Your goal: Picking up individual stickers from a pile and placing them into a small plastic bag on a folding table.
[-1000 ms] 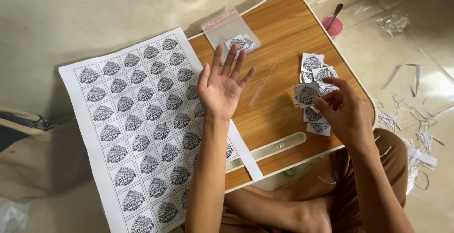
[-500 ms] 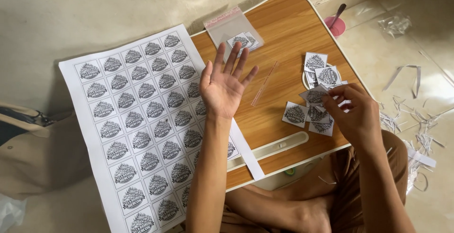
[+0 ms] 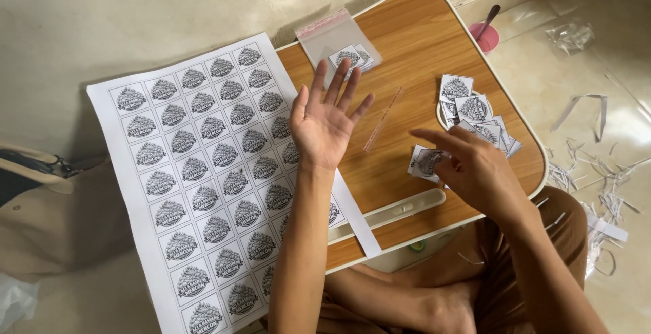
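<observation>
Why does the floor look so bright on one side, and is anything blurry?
Head view: daylight glares off the tiled floor at the right edge, washing it pale; the wooden table throws a soft shadow onto the wall behind it; the right hand looks slightly smeared at its fingers, while the left hand and the printed sheet are sharp.

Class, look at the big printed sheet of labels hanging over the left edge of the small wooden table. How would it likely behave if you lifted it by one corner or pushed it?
The printed sheet looks like thin paper, so it would probably flop and bend. It lies flat and half off the table, so a push would likely slide it easily. It seems light and could tear or crease.
</observation>
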